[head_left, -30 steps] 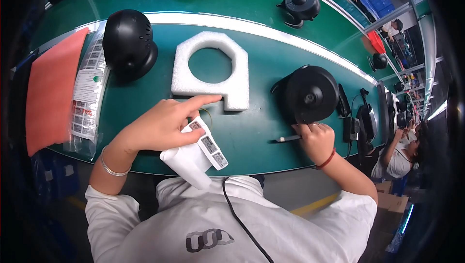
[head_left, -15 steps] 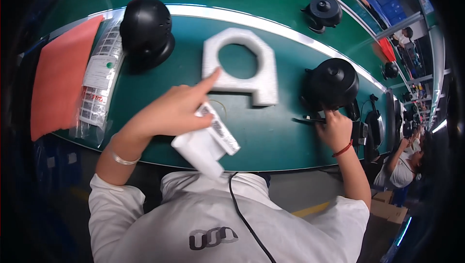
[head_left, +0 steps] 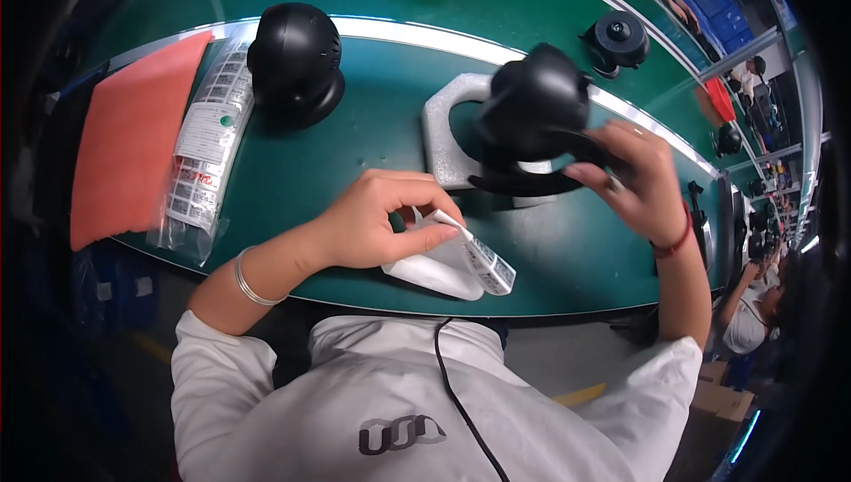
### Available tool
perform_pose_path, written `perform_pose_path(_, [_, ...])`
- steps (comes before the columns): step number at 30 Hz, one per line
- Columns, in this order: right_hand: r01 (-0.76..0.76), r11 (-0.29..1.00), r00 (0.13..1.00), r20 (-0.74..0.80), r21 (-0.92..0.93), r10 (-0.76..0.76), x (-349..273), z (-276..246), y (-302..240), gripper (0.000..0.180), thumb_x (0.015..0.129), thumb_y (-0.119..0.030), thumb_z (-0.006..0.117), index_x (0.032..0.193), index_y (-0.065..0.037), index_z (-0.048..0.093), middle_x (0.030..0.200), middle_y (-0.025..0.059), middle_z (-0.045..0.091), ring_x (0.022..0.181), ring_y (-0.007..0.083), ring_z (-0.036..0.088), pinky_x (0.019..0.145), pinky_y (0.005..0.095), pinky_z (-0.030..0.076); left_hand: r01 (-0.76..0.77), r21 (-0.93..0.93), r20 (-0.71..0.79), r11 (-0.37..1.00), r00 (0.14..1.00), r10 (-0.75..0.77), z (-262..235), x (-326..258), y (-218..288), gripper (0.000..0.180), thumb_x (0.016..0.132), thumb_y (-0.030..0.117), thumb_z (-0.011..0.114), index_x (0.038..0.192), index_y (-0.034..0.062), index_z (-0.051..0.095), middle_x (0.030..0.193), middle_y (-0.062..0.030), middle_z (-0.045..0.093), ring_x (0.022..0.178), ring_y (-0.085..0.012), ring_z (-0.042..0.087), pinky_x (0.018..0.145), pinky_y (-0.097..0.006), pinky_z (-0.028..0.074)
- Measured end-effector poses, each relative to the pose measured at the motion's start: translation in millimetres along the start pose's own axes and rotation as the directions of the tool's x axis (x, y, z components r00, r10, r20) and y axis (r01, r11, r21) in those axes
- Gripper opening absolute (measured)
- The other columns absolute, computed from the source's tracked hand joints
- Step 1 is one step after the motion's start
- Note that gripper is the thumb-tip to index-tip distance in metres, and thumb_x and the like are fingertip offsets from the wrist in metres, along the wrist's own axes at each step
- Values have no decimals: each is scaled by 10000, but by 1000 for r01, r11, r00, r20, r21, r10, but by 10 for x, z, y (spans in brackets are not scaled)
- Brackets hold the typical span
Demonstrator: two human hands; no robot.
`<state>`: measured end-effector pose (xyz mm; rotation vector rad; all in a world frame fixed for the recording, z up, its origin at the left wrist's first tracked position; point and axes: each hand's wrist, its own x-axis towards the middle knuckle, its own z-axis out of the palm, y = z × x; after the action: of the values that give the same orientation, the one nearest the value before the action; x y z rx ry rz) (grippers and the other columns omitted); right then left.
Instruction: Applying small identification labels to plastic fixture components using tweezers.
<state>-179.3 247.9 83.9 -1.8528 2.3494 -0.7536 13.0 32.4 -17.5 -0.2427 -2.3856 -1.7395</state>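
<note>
Near the table's front edge, my left hand [head_left: 377, 220] pinches a folded strip of white labels [head_left: 489, 267], part of it curled below the fingers. My right hand [head_left: 640, 182] grips a black round-headed device [head_left: 541, 96] by its base and holds it tilted above the white foam holder [head_left: 441, 141]. The device is blurred and hides much of the holder's ring and right side. A similar black device [head_left: 297, 61] stands upright on the table to the left of the holder.
At the left lie a clear bag of printed label sheets [head_left: 208, 141] and an orange sheet [head_left: 137, 145]. Other black devices [head_left: 618, 39] stand on the green surface beyond the pale strip. A co-worker [head_left: 753, 313] sits at the far right.
My right hand has lifted the black device from the right and brought it left over the foam holder. My left hand has drawn back from the holder, still with the label strip.
</note>
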Motion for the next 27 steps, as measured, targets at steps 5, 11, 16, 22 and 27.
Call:
perform_pose_path(5, [-52, 986, 986, -163, -160, 26, 168, 233, 105, 334, 720, -182, 807, 996, -61, 662, 745, 99, 596, 589, 242, 573, 540, 325, 454, -79, -79, -170, 994, 983, 65, 124, 7, -87, 95, 834, 117, 724, 858, 40, 675, 724, -14, 604, 576, -80, 510, 530, -227, 413])
perform_pose_path(11, [220, 975, 954, -203, -22, -220, -125, 552, -308, 451, 632, -339, 866, 925, -40, 700, 751, 63, 639, 558, 200, 622, 497, 280, 477, -151, -89, -341, 984, 933, 112, 148, -20, -158, 108, 841, 80, 722, 879, 23, 639, 759, -21, 607, 629, -62, 534, 540, -219, 426])
perform_pose_path(16, [166, 986, 952, -263, 22, -155, -194, 871, -283, 107, 729, -101, 760, 747, -65, 661, 659, 41, 578, 479, 202, 557, 426, 308, 407, -108, -276, -252, 955, 967, 36, 135, -30, -115, 166, 838, 81, 735, 949, 11, 633, 841, -33, 639, 750, -67, 597, 643, -218, 489])
perform_pose_path(22, [125, 975, 969, -232, 186, -80, -205, 992, -332, 99, 769, -121, 745, 822, -64, 684, 663, 52, 567, 496, 216, 563, 436, 316, 408, 232, -322, -89, 918, 958, -274, 121, 6, -11, 199, 759, 46, 798, 939, 20, 718, 892, -66, 709, 822, -101, 649, 705, -229, 500])
perform_pose_path(27, [-14, 993, 857, -510, 121, 74, -433, 807, -183, 752, 967, -616, 236, 762, -5, 622, 686, 92, 539, 578, 230, 459, 551, 321, 354, 103, -174, -197, 979, 971, -137, 126, 7, -21, 90, 767, -8, 762, 849, 12, 729, 823, -77, 702, 736, -118, 644, 666, -223, 488])
